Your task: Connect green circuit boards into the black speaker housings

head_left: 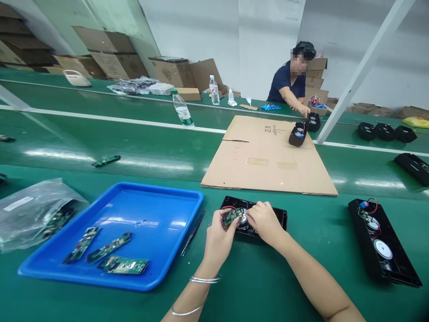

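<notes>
My left hand (219, 232), with bangles on the wrist, pinches a small green circuit board (231, 217) between thumb and fingers. Close against the board's right end, my right hand (265, 220) is closed in a pinch, and whatever sits between its fingertips is too small to make out. Both hands are over a black speaker housing (280, 217) lying on the green bench. A red wire (229, 207) loops by the board, and part of a round speaker shows beneath the fingers.
Left of my hands sits a blue tray (161, 210) with several circuit boards, beside a plastic bag (30, 214) of boards. Another speaker housing (385, 268) lies at right. Beyond are a cardboard sheet (268, 174), a bottle (183, 112), and a co-worker (284, 85) touching a housing.
</notes>
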The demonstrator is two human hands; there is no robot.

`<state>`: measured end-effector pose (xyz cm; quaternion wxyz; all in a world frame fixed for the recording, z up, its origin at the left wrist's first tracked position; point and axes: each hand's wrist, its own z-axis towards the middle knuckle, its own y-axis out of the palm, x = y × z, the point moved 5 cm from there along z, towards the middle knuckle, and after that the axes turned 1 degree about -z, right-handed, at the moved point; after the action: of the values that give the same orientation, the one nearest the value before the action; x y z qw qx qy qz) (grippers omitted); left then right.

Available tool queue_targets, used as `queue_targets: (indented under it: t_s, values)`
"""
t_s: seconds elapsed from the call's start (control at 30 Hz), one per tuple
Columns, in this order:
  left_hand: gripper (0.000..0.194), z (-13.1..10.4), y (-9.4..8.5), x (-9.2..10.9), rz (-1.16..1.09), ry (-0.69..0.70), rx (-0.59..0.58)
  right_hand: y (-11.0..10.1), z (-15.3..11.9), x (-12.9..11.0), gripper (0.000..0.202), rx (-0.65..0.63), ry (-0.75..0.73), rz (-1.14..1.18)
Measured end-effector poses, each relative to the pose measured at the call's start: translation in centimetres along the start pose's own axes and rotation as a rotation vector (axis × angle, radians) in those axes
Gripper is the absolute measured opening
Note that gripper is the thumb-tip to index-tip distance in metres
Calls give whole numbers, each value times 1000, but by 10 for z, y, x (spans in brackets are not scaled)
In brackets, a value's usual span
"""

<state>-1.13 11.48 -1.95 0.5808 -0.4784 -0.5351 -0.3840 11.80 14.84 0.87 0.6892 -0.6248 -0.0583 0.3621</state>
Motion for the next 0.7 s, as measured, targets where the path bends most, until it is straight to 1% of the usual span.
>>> queue_targets:
  t_s: [0.13,0.23,0.37,0.47,0.7]
  values:
    - [33,2,0,2,-21,-19,-33,-6,1,7,7,-59,1,127]
    - [35,4,2,7,-25,-36,-72,-8,2,9,4,-71,4,150]
    - [39,6,4,12,-11,-51,-118,-7,1,5,11,-24,12,66]
    - [39,6,6,17,7,-47,-146,-3,-1,1,14,-7,2,-29]
    - [36,5,5,23,57,-29,-141,4,-3,-2,18,13,-49,-177]
